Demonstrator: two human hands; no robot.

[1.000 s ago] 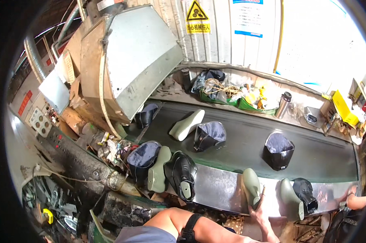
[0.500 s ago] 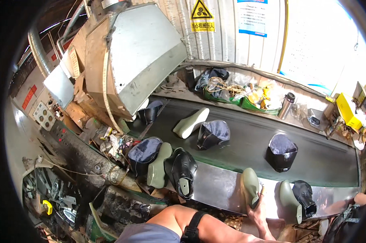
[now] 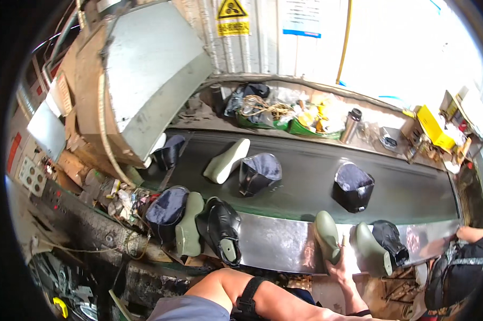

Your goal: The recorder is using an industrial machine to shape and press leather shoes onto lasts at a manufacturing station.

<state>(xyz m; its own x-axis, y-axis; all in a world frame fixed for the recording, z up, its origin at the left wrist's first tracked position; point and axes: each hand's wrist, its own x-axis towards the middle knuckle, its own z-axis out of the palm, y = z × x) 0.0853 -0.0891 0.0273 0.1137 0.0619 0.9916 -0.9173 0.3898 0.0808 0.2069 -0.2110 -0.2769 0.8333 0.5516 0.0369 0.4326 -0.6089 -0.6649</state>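
Note:
My right hand reaches up from the lower edge and is closed round the narrow lower end of a pale green shoe last. That last stands tilted over the bright metal ledge; a slim pale shape beside it may be a finger. Just right of the hand, a second green last leans against a black leather upper. Behind, on the dark belt, stands a black boot upper with fluffy blue-grey lining. My left forearm, strapped in black, crosses the bottom; my left hand is out of frame.
Left on the ledge are a lined boot upper, a green last and a black upper on a last. The belt carries a pale last and another boot upper. A metal hood covers its left end.
The view has turned, so the scene sits further left and higher. My right hand keeps its grip on the green last, which stays in about the same place on the ledge.

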